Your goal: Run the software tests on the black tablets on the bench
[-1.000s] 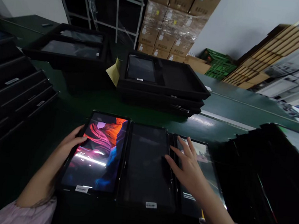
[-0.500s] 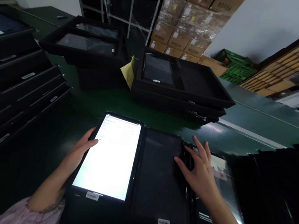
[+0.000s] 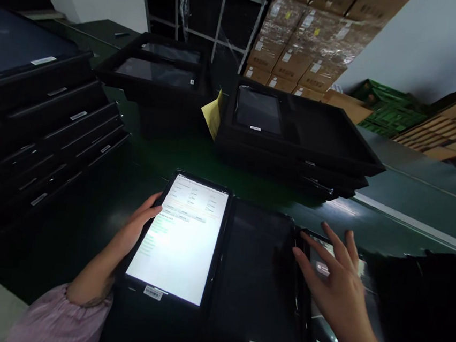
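My left hand (image 3: 142, 222) grips the left edge of a lit tablet (image 3: 181, 242), thumb on the front bezel and the other fingers behind. White fills most of its screen, with check boxes, grey buttons and faint green lines of text. Beside it lies a dark-screened tablet (image 3: 257, 281) with a barcode label at its bottom edge. My right hand (image 3: 334, 278) hovers at that tablet's upper right edge, fingers spread; whether the fingertips touch is unclear. Partly hidden under this hand is a third tablet (image 3: 326, 325), its screen showing a picture and some text.
Black trays (image 3: 303, 146) holding a tablet are stacked behind, with a yellow paper (image 3: 213, 115) at their left. More trays (image 3: 152, 80) stand further back. Stacked tablets (image 3: 53, 138) rise at the left. Wrapped cartons (image 3: 300, 43) and green crates (image 3: 391, 109) are beyond the table.
The lit screen has gone from nearly blank to check boxes, buttons and green text. My right hand has shifted slightly right across the dark tablet's edge. The whole view has shifted.
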A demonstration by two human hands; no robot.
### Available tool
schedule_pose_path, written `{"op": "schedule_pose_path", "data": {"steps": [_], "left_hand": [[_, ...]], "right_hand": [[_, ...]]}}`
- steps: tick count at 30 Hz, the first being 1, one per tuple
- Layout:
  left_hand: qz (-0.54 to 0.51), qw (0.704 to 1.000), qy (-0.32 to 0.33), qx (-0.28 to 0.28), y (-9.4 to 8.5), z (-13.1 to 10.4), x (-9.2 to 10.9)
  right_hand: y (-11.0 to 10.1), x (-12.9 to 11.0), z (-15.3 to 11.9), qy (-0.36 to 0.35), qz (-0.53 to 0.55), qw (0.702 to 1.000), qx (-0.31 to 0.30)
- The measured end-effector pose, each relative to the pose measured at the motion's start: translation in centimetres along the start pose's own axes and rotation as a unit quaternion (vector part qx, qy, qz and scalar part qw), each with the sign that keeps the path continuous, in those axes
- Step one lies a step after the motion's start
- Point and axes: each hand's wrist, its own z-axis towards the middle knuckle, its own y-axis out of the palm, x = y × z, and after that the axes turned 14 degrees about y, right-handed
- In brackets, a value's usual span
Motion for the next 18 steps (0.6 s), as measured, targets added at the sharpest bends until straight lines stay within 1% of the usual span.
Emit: {"op": "schedule_pose_path", "data": {"steps": [2, 4, 6, 8, 10, 13, 16, 18], "left_hand": [[0.017, 1.000, -0.007, 0.005, -0.1, 0.1, 0.1], [0.027, 1.000, -0.010, 0.009, -0.2, 0.2, 0.1], [0.038, 0.999, -0.012, 0.015, -0.3, 0.3, 0.0], [0.054, 0.998, -0.013, 0.020, -0.4, 0.5, 0.0], [0.068, 0.997, -0.014, 0.023, -0.4, 0.7, 0.0], [0.082, 0.996, -0.022, 0.021, -0.4, 0.9, 0.3], [0.093, 0.995, -0.040, 0.022, -0.5, 1.2, 0.6], [0.103, 0.993, -0.041, 0.029, -0.5, 1.3, 0.6]], "right_hand": [[-0.9, -0.7, -0.5, -0.035, 0.013, 0.999, 0.010], [-1.8, -1.5, -1.4, -0.080, 0.021, 0.997, -0.002], [-2.5, -2.2, -2.7, -0.114, 0.017, 0.992, -0.042], [-2.8, -2.7, -3.9, -0.133, 0.006, 0.987, -0.087], [-3.0, -2.9, -5.0, -0.136, 0.001, 0.985, -0.107], [-3.2, -2.8, -6.1, -0.130, 0.003, 0.984, -0.119], [-3.6, -2.8, -6.7, -0.125, 0.014, 0.982, -0.140], [-3.7, -2.9, -6.9, -0.124, 0.018, 0.980, -0.156]]}}
